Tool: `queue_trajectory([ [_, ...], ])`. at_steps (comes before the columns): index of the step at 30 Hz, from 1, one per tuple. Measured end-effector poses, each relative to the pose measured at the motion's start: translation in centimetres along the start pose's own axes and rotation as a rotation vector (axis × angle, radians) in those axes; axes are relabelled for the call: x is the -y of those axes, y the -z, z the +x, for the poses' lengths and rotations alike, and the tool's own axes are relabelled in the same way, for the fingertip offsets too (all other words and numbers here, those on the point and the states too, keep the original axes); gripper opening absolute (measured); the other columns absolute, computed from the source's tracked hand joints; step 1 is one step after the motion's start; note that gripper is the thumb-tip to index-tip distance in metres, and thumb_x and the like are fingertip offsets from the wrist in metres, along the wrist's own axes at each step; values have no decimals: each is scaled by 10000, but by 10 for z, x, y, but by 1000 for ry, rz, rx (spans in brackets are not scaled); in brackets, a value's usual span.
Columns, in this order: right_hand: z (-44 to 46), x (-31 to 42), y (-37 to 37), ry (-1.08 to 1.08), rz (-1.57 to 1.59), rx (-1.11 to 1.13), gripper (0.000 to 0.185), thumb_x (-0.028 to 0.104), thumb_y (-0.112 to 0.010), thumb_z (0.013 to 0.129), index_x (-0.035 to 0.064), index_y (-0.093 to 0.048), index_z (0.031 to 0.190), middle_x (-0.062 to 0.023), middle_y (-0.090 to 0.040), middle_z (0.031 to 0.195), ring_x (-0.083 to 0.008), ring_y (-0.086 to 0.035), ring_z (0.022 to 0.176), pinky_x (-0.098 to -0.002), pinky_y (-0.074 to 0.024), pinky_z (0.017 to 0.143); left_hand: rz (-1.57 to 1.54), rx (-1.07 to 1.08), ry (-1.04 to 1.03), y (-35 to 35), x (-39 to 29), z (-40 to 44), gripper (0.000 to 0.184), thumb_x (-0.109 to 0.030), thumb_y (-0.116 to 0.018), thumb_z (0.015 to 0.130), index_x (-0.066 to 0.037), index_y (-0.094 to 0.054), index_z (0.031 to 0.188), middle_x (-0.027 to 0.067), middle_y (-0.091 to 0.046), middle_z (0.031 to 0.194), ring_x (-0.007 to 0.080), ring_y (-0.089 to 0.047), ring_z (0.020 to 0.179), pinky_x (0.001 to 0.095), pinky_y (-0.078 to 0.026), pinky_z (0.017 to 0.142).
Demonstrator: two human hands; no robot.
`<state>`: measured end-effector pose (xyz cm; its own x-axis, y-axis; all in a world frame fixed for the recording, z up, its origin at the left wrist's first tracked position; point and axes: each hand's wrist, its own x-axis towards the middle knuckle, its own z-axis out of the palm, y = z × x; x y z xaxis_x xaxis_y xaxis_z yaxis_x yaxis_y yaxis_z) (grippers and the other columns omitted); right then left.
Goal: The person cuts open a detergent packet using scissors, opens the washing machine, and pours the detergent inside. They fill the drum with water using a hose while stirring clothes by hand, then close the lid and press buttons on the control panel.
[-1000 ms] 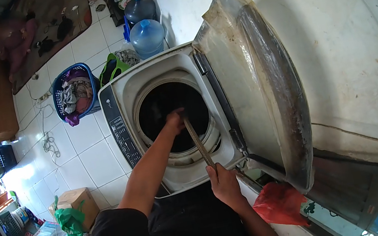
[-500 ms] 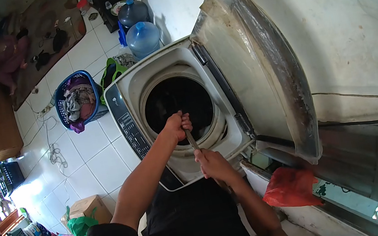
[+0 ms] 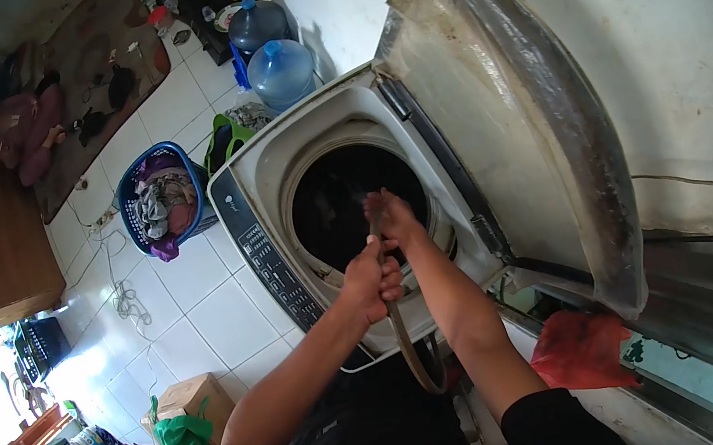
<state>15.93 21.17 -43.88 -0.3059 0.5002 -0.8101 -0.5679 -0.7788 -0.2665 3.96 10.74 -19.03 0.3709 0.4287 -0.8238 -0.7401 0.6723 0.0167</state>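
A top-loading washing machine [image 3: 266, 167] stands in front of me, its lid [image 3: 507, 101] raised at the right and its drum dark inside. My left hand [image 3: 373, 279] is wrapped round a long brownish-grey strip, perhaps a hose or strap [image 3: 412, 356], near the machine's front edge. My right hand [image 3: 391, 214] is farther forward, over the drum opening, with its fingers round the upper part of the same strip. Below my hands the strip hangs in a loop against my dark shirt. What lies inside the drum is too dark to make out.
A blue basket [image 3: 203, 192] of clothes and a green bag [image 3: 220, 142] stand left of the machine. Two water jugs [image 3: 281, 74] are behind. A red bag [image 3: 579, 350] lies at the right, a carton [image 3: 188, 400] at the lower left. A person [image 3: 31, 137] is at the far left.
The hands have swapped places along the strip: the right one has reached forward over the drum, the left has come back. A loop of strip now hangs below them.
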Motion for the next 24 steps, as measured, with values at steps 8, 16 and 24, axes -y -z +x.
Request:
queue_trajectory([
  [8,-15,3,-19,116,-76,152,79,130,-537,925,78,-594,940,-28,-507,702,-148,-440,525,-305,-373,440,-40,45,-43,-17,26,-21,369,-468,-335,1055,-132,-475,1115,-34,-321,635,72,-265,447,241,-225,390],
  [16,-17,18,-26,62,-329,-145,129,130,-597,892,77,-512,811,-36,-479,654,-146,-415,479,-273,-336,411,-11,76,-72,-24,29,-26,343,-466,-339,1055,-149,-464,1086,-34,-329,629,73,-265,436,246,-230,390],
  [24,-39,11,-42,100,-234,-88,323,323,-549,985,13,-593,1067,-117,-627,944,-226,-627,852,-353,-496,696,-55,51,-100,-19,24,-16,325,-463,-353,1051,-160,-468,1072,-36,-331,625,74,-268,435,245,-228,392],
])
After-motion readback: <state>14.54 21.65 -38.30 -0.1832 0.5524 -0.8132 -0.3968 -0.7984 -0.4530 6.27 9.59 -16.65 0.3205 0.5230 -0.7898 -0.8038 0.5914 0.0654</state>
